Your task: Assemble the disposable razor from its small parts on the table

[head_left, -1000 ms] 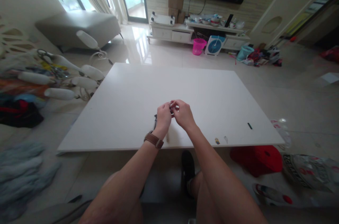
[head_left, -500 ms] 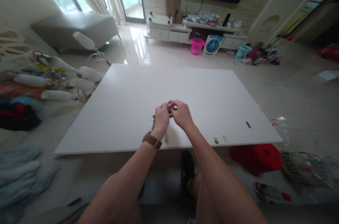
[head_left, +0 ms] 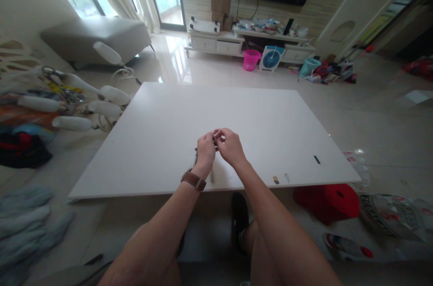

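Over the white table [head_left: 162,141], near its front edge, my left hand [head_left: 205,148] is closed, and a brown watch strap circles its wrist. My right hand [head_left: 230,144] meets it, thumb and fingers pinched together. Between the fingertips sits a small dark, shiny piece [head_left: 214,140], mostly covered by the fingers, so its kind cannot be told. A thin dark and silvery thing [head_left: 195,155] shows at the outer side of my left hand. Below the hands, a narrow pale strip [head_left: 212,175] is partly hidden by the left wrist.
Toward the table's right lie a short dark green strip [head_left: 317,159], a small yellow and blue piece [head_left: 276,180] and a small clear piece [head_left: 287,177]. A red stool [head_left: 326,202] stands by the front right edge. A lamp with white shades [head_left: 113,94] borders the left side.
Both hands stay together at almost the same spot, with only a tiny shift to the left. The dark piece shows slightly more between the fingers.
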Available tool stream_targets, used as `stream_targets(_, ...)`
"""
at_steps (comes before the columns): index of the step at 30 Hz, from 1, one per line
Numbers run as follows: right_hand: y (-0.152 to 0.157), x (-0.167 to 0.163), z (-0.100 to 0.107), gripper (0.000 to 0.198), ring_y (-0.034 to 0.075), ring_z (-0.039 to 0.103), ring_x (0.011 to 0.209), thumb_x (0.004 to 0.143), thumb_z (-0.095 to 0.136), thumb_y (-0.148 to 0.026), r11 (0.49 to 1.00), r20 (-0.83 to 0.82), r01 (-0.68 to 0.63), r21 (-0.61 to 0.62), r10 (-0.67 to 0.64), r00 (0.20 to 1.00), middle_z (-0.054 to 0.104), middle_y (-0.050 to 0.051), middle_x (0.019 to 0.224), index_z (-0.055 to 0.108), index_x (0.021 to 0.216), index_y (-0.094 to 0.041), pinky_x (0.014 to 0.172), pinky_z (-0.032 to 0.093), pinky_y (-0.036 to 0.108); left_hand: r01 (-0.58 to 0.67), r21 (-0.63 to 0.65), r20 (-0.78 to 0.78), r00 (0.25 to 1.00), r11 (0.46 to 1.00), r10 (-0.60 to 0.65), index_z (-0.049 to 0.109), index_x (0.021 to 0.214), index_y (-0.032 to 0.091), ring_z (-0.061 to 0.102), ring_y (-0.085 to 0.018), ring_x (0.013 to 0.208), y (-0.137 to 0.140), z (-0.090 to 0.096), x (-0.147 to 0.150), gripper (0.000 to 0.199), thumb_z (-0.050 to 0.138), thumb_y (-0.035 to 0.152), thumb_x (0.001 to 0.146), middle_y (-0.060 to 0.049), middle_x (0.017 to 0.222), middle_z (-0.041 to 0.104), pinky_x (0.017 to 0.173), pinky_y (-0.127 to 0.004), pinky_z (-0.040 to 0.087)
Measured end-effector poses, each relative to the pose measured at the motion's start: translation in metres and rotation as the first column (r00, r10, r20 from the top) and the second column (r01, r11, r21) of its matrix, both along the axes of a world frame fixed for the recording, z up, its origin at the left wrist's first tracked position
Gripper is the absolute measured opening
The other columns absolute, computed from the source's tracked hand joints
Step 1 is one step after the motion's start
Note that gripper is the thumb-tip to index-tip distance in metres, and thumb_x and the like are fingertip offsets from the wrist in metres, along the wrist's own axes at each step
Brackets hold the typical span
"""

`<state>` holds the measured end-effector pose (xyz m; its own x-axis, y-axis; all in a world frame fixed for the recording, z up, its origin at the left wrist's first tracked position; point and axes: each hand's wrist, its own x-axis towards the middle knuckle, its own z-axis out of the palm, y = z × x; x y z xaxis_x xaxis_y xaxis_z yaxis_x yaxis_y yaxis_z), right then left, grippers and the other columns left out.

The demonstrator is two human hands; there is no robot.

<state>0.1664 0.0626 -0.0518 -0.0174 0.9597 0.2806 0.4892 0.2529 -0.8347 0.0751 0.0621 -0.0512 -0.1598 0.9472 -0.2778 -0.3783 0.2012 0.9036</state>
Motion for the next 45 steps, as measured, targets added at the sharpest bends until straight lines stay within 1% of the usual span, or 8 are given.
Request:
stream_targets(7, 0.0004, -0.0007, 0.0003, 0.015, 0.020, 0.068, 0.094, 0.081, 0.053, -0.006, 1.000, 0.004, -0.010, 0.006, 0.010, 1.000, 0.071, 0.007, 0.100, 0.059, 0.080, -0.020, 0.082, 0.057, 0.034, -0.033, -0.013, 0.046, 0.998, 0.999, 0.033, 0.074, 0.088, 0.012, 0.059, -0.015, 0.064, 0.0008, 0.0009, 0.0003, 0.026, 0.058, 0.029, 0.076, -0.006, 0.076, 0.067, 0.053, -0.021, 0.045)
stream_targets(15, 0.0000, -0.0012, 0.0003, 0.014, 0.019, 0.068, 0.092, 0.082, 0.055, -0.007, 1.000, 0.019, -0.013, 0.018, 0.013, 1.000, 0.071, 0.006, 0.098, 0.059, 0.080, -0.021, 0.081, 0.057, 0.033, -0.073, -0.045, 0.130, 0.988, 0.996, 0.079, 0.074, 0.087, 0.011, 0.055, -0.012, 0.056, 0.0030, -0.0013, 0.0017, 0.027, 0.056, 0.026, 0.074, -0.005, 0.070, 0.066, 0.049, -0.018, 0.039)
stream_targets(19, -0.0010, -0.0011, 0.0023, 0.014, 0.019, 0.068, 0.091, 0.082, 0.055, -0.008, 1.000, 0.034, -0.011, 0.016, 0.011, 0.999, 0.071, 0.005, 0.098, 0.060, 0.080, -0.021, 0.081, 0.056, 0.032, -0.077, -0.041, 0.152, 0.985, 0.996, 0.082, 0.074, 0.086, 0.011, 0.055, -0.012, 0.055, 0.0029, -0.0010, 0.0021, 0.026, 0.056, 0.025, 0.073, -0.005, 0.072, 0.067, 0.048, -0.018, 0.039)
stream_targets(25, -0.0018, -0.0022, 0.0049, 0.016, 0.018, 0.067, 0.089, 0.081, 0.054, -0.008, 1.000, 0.048, -0.001, -0.002, 0.001, 0.999, 0.071, 0.004, 0.094, 0.063, 0.083, -0.021, 0.084, 0.055, 0.031, -0.079, -0.037, 0.139, 0.987, 0.996, 0.083, 0.073, 0.085, 0.011, 0.058, -0.013, 0.058, 0.0017, 0.0012, 0.0021, 0.025, 0.057, 0.027, 0.072, -0.006, 0.076, 0.069, 0.051, -0.020, 0.042)
stream_targets(30, -0.0015, -0.0028, 0.0034, 0.017, 0.017, 0.067, 0.086, 0.081, 0.052, -0.008, 1.000, 0.041, -0.010, 0.022, 0.009, 0.999, 0.071, 0.003, 0.093, 0.062, 0.085, -0.022, 0.080, 0.056, 0.030, -0.090, -0.032, 0.127, 0.987, 0.995, 0.094, 0.073, 0.086, 0.012, 0.060, -0.014, 0.061, 0.0020, 0.0011, 0.0018, 0.026, 0.058, 0.028, 0.073, -0.006, 0.079, 0.070, 0.052, -0.020, 0.044)
stream_targets(36, -0.0016, -0.0033, 0.0032, 0.018, 0.017, 0.068, 0.089, 0.081, 0.052, -0.007, 1.000, 0.040, -0.005, 0.026, 0.004, 0.999, 0.072, 0.003, 0.096, 0.061, 0.085, -0.022, 0.082, 0.056, 0.031, -0.099, -0.050, 0.097, 0.990, 0.994, 0.103, 0.074, 0.088, 0.012, 0.061, -0.015, 0.064, 0.0018, 0.0006, 0.0016, 0.027, 0.058, 0.028, 0.074, -0.006, 0.078, 0.069, 0.053, -0.021, 0.044)
stream_targets(41, -0.0013, -0.0040, 0.0035, 0.019, 0.018, 0.068, 0.093, 0.082, 0.051, -0.007, 1.000, 0.045, -0.005, 0.021, 0.004, 0.999, 0.072, 0.004, 0.098, 0.062, 0.086, -0.022, 0.084, 0.056, 0.031, -0.093, -0.031, 0.096, 0.991, 0.995, 0.095, 0.074, 0.088, 0.012, 0.059, -0.014, 0.061, 0.0019, 0.0000, 0.0013, 0.027, 0.059, 0.030, 0.074, -0.005, 0.074, 0.067, 0.052, -0.020, 0.042)
stream_targets(45, -0.0007, -0.0043, 0.0016, 0.019, 0.019, 0.068, 0.096, 0.081, 0.051, -0.005, 1.000, 0.048, -0.001, 0.031, -0.001, 0.999, 0.072, 0.005, 0.100, 0.062, 0.083, -0.021, 0.084, 0.056, 0.031, -0.092, -0.028, 0.105, 0.990, 0.995, 0.095, 0.074, 0.087, 0.011, 0.060, -0.014, 0.063, 0.0029, -0.0018, 0.0010, 0.028, 0.060, 0.031, 0.074, -0.005, 0.076, 0.068, 0.052, -0.020, 0.041)
